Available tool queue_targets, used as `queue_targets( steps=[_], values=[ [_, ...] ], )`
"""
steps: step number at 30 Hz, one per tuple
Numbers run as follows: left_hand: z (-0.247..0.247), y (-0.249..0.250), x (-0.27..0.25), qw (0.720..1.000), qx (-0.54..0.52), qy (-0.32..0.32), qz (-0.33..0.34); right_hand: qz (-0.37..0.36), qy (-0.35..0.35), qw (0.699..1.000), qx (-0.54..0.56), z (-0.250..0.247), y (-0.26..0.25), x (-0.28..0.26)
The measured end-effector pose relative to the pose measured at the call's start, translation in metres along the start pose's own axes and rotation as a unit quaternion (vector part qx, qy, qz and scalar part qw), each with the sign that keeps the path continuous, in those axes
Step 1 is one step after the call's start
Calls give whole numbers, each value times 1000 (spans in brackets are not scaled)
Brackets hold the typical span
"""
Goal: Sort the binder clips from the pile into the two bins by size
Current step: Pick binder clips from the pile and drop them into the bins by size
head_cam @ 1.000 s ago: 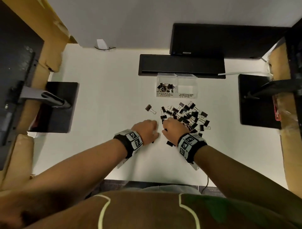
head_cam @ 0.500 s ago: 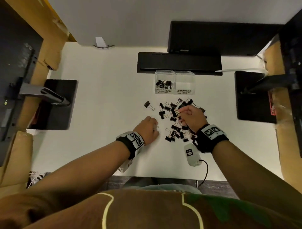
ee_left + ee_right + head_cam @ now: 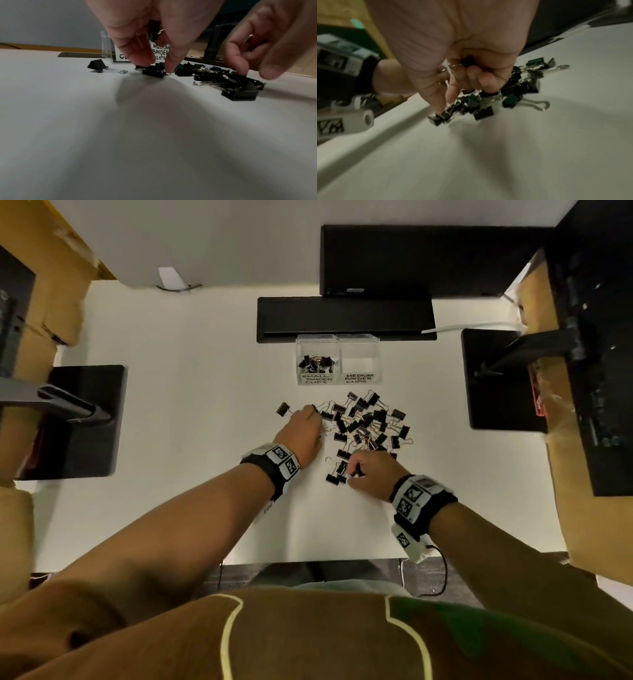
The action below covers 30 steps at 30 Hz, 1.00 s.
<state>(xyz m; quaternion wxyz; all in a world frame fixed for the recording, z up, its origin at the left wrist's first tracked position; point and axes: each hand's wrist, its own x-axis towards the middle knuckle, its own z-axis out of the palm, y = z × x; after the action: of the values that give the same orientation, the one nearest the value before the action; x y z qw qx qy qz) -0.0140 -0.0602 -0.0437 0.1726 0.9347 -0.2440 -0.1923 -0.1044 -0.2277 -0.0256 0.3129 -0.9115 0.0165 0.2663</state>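
Two clear bins side by side at the far middle of the white surface (image 3: pixel 191 412): the small-clips bin (image 3: pixel 315 361) on the left holds a cluster of black clips, too jumbled to count; the medium-clips bin (image 3: pixel 358 361) right of it shows no clips. One loose pile of binder clips (image 3: pixel 368 424) in front of the bins, several dozen, exact count not readable, black bodies with wire handles, mixed sizes. One stray clip (image 3: pixel 283 409) lies apart, left of the pile. Left hand (image 3: pixel 301 436) at the pile's left edge, fingertips (image 3: pixel 169 70) pressing down on a small clip (image 3: pixel 153 71), grip narrow, not closed round it. Right hand (image 3: pixel 371 477) at the near edge of the pile, fingers curled, grip closed on small clips (image 3: pixel 467 61) bunched in the palm, index finger down on another clip (image 3: pixel 439 118). Two wrist bands with markers. One black monitor base (image 3: pixel 346 318) behind the bins, two black stand plates left and right, grey wall, cardboard at both sides
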Motion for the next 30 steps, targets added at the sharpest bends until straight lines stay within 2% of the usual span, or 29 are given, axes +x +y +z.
queue_targets(
  steps=[6,9,14,18,23,26,30],
  values=[
    [3,2,3,999,49,-4,16,-2,10,993,-115,17,-10,5],
    [1,3,1,999,51,-2,19,-8,15,990,-139,20,-15,11],
    [-3,2,-4,999,33,-2,11,-11,58,995,-75,19,-15,14],
    [-6,-3,-8,1000,0,-1,-1,26,66,997,7,4,-13,17],
    [-8,-5,-20,996,-68,29,-43,55,133,979,145,-39,-21,47],
    [-8,-5,-22,991,-85,31,-99,43,177,973,141,-74,-38,77],
    [-11,-9,-19,978,-154,24,-136,19,169,984,53,-107,-65,117]
  ],
)
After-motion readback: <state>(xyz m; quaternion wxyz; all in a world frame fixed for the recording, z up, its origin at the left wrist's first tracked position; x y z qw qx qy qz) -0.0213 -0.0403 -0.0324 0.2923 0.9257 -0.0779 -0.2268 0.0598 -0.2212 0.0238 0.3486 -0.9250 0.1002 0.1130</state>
